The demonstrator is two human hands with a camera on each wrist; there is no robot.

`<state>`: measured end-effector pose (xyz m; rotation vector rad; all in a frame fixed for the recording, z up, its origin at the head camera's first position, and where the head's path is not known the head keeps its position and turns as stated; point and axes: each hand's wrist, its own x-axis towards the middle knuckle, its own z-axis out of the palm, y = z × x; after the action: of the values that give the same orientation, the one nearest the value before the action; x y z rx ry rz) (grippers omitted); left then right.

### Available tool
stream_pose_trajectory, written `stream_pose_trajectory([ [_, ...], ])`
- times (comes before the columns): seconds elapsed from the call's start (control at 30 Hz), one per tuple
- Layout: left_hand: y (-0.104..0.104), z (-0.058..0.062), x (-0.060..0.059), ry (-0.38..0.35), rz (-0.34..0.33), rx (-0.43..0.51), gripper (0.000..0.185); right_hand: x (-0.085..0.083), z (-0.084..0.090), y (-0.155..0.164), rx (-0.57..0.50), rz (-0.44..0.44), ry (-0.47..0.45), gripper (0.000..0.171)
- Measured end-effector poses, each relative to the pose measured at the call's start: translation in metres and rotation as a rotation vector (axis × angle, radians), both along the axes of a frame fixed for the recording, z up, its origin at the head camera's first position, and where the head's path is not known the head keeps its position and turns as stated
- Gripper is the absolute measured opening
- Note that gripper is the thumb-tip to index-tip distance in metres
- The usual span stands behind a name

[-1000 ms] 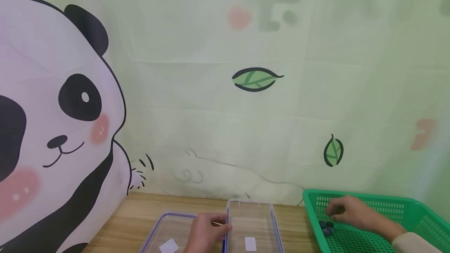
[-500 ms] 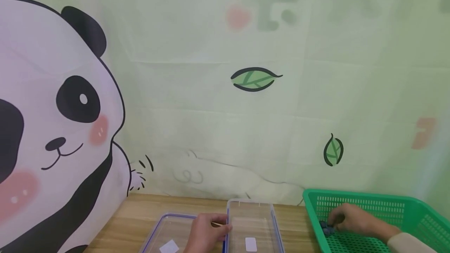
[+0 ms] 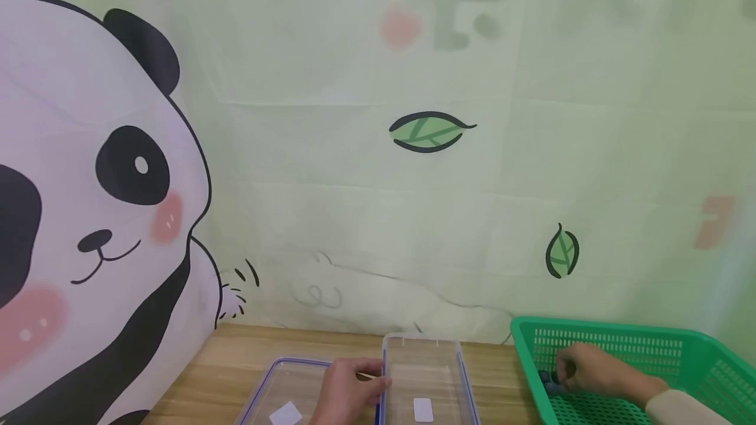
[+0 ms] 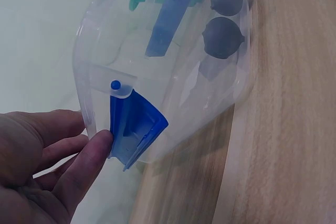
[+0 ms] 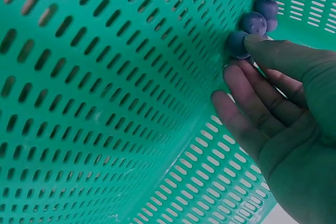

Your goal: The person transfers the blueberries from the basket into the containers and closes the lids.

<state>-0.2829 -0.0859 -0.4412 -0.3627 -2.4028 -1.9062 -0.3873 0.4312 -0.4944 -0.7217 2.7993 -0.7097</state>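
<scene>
Barely anything has been moved: blueberries point(image 5: 247, 38) are touched by the right hand point(image 3: 590, 370) inside the green basket point(image 3: 703, 363); the clear box point(image 4: 157, 77) is held by the left hand point(image 3: 345, 392).

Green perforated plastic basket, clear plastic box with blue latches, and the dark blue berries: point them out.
Green perforated plastic basket point(image 3: 596, 329): head view, back rim.
Clear plastic box with blue latches point(image 4: 137, 124): left wrist view, blue latch.
Dark blue berries point(image 5: 254, 23): right wrist view, one berry's top.
</scene>
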Motion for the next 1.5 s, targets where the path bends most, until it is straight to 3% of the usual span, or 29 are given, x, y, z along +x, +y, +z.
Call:
stream_pose_trajectory([
  [0.2, 0.000, 0.000, -0.001, -0.011, 0.000, -0.005, 0.026, 0.000, 0.003, 0.001, 0.026, -0.027, -0.034, 0.019],
  [0.3, 0.000, 0.000, -0.001, -0.017, 0.002, -0.009, 0.026, 0.009, 0.013, -0.004, 0.018, -0.047, -0.068, 0.015],
  [0.4, 0.000, -0.001, -0.001, -0.019, 0.002, -0.007, 0.026, 0.029, 0.042, -0.022, -0.012, -0.052, -0.052, 0.008],
  [0.63, 0.000, -0.001, 0.000, -0.012, 0.016, -0.014, 0.026, 0.086, 0.131, -0.070, -0.106, -0.127, 0.135, 0.010],
  [0.83, 0.000, -0.001, 0.000, 0.003, 0.024, -0.015, 0.026, 0.114, 0.166, -0.092, -0.140, -0.238, 0.290, 0.017],
  [1.03, 0.001, -0.001, -0.001, 0.017, 0.029, -0.023, 0.027, 0.139, 0.181, -0.117, -0.233, -0.273, 0.366, 0.020],
  [1.23, 0.001, -0.002, 0.000, 0.027, 0.020, -0.023, 0.028, 0.161, 0.184, -0.144, -0.300, -0.269, 0.419, 0.017],
  [1.5, 0.001, 0.000, 0.000, 0.014, 0.016, -0.032, 0.029, 0.178, 0.169, -0.183, -0.456, -0.209, 0.349, 0.016],
])
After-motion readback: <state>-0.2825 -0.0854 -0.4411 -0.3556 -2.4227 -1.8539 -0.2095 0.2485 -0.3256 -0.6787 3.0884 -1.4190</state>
